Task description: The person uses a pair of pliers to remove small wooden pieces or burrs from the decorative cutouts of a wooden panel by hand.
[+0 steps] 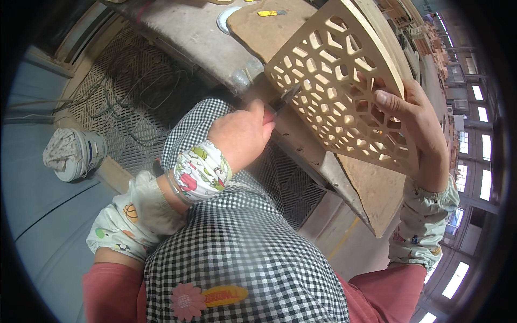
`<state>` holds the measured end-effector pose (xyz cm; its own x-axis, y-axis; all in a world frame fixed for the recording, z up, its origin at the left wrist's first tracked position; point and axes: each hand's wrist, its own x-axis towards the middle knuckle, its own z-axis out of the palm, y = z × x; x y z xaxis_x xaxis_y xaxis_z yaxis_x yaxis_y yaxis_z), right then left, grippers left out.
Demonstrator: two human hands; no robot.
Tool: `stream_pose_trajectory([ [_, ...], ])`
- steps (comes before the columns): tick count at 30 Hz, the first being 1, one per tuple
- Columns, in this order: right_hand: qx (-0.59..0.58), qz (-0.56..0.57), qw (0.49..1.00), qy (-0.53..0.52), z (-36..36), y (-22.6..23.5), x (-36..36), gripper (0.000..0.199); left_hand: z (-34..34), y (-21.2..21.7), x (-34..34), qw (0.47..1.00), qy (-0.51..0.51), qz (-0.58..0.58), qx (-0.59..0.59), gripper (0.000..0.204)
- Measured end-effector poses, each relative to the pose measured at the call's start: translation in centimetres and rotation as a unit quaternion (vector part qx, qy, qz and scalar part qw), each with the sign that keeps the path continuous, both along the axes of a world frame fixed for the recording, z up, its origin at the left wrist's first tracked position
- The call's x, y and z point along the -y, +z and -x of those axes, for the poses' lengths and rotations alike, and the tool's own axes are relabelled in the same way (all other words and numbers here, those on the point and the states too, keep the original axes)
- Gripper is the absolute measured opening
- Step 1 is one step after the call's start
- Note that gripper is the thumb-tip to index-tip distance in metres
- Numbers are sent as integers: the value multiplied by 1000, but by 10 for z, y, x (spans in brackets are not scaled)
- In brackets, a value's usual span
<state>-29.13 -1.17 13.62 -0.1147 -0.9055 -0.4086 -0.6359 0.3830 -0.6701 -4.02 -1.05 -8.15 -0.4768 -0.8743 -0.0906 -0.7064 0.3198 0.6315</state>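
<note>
1. The left hand (245,134) was closed, fingers curled in around a slim dark tool (291,95) that pointed out toward two o'clock.
2. Straight across, at three o'clock from that hand, the right hand (417,116) was partly open, clamped over the edge of a pierced wooden panel (344,99), with the thumb flat on the near face and the fingers behind.
3. The panel stood tilted between the two hands, at about two o'clock from the left one, its face full of angular holes.
4. I couldn't make out the tool's handle, mostly buried in the left fist, nor tell whether its tip touched the wood or sat in a hole.
5. The right fingers were largely hidden by the panel, and the panel's topmost corner ran out of sight at the upper edge.
6. Pale timber (385,32) showed behind the panel; whether it was one board or several was hard to say.
7. At twelve o'clock from the left hand, a yellow cutter (272,13) lay on a brown sheet (247,27) on the bench (177,27).
8. At nine o'clock stood a bucket (92,153), its mouth partly covered by a cloth (62,149).
</note>
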Motion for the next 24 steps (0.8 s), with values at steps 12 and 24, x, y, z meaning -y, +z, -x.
stream_pose_trajectory([
  [12, 31, 27, 999, -5, -17, -2, -9, 53, -26, 2, 3, 998, -19, -58, -5, 40],
  [24, -26, -4, 999, 44, -17, 3, -4, 60, -23, -11, 14, 998, -12, -23, -55, 36],
])
